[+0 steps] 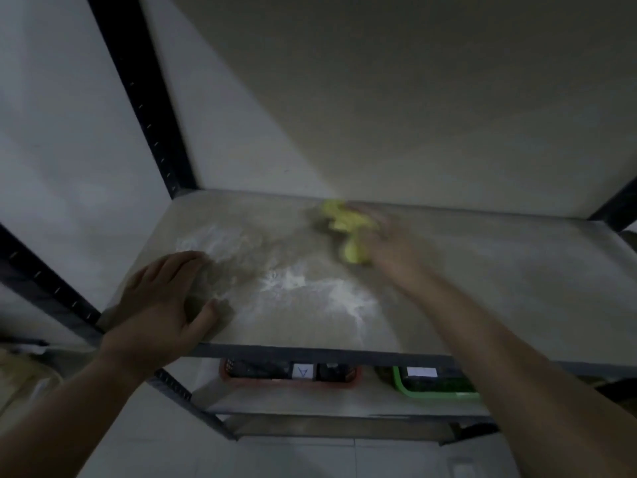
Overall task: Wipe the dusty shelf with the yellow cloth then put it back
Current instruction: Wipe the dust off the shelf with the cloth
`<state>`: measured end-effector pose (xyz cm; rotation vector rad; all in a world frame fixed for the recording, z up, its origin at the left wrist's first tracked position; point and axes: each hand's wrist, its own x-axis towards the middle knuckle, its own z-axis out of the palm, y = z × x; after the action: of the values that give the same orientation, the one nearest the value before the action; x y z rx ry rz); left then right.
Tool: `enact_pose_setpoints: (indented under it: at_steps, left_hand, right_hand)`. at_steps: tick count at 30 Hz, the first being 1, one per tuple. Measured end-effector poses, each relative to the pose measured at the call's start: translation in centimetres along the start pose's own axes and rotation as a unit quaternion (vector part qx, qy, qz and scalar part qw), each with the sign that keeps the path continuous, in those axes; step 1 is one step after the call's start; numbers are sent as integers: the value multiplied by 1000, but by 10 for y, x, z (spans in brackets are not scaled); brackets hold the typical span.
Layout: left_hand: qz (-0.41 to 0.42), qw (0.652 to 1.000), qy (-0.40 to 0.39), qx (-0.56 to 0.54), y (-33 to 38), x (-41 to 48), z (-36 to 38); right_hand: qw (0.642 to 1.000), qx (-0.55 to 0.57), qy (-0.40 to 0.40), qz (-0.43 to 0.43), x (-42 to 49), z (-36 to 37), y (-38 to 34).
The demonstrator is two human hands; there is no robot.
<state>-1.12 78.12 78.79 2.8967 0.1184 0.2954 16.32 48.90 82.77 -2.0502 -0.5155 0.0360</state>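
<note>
Red basket (293, 384) beside green basket (441, 395) — lower tier.

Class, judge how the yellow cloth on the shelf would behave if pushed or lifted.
The yellow cloth lies crumpled under the right hand, so probably soft and floppy. Its bunched folds suggest it would slide and gather on the dusty shelf, not roll.

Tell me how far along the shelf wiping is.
Done: the shelf looks mostly dust-free on the right. In hand: the blurred right hand is on the yellow cloth near the back; the left hand rests at the front-left corner. Left: white dust patches in the middle and left, then returning the cloth.
</note>
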Motion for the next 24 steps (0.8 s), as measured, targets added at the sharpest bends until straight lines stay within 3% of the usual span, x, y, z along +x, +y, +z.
enact_pose_setpoints:
  at_steps: [3, 9, 14, 19, 24]
  left_hand:
    - [-8, 1000, -1, -4, -1, -1, 1]
    - [-20, 1000, -7, -8, 3, -1, -2]
    - [-13, 1000, -7, 1, 1, -1, -2]
    - [-10, 1000, -8, 5, -1, 0, 0]
    - [-8, 1000, -3, 2, -3, 0, 2]
  right_hand:
    - [983, -150, 93, 60, -39, -77, 44]
    - [943, -289, 95, 138, -103, -120, 86]
    - [931, -332, 101, 115, -108, -71, 66]
    - [923, -368, 26, 109, -96, 2, 9]
    - [953, -297, -50, 47, -64, 99, -44]
